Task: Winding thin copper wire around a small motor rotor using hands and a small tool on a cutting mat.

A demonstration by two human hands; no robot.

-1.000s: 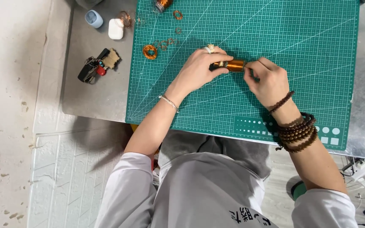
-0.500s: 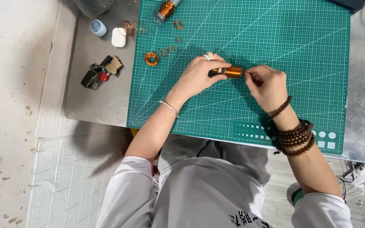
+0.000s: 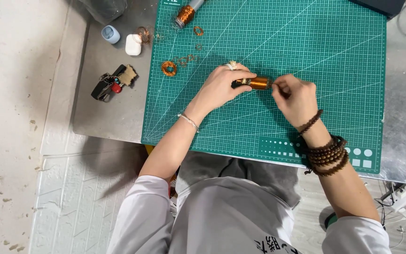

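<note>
My left hand (image 3: 222, 86) grips a short dark rod wound with copper wire (image 3: 255, 83), holding it level just above the green cutting mat (image 3: 306, 42). The fingers of my right hand (image 3: 294, 98) pinch at the rod's right end, where the winding stops; a fine wire there is too thin to make out. A ring sits on my left hand and wooden bead bracelets wrap my right wrist.
A finished copper coil (image 3: 168, 68) and smaller wire rings (image 3: 198, 31) lie on the mat's upper left, near a copper wire spool (image 3: 184, 14). Off the mat, on the grey table (image 3: 104, 113), sit a white case (image 3: 133, 45), a pale blue case (image 3: 111, 34) and a key bundle (image 3: 111, 83).
My right hand has slid left and closed in on the rod's right end. The camera view has shifted slightly, and the spool at the top shows more fully.
</note>
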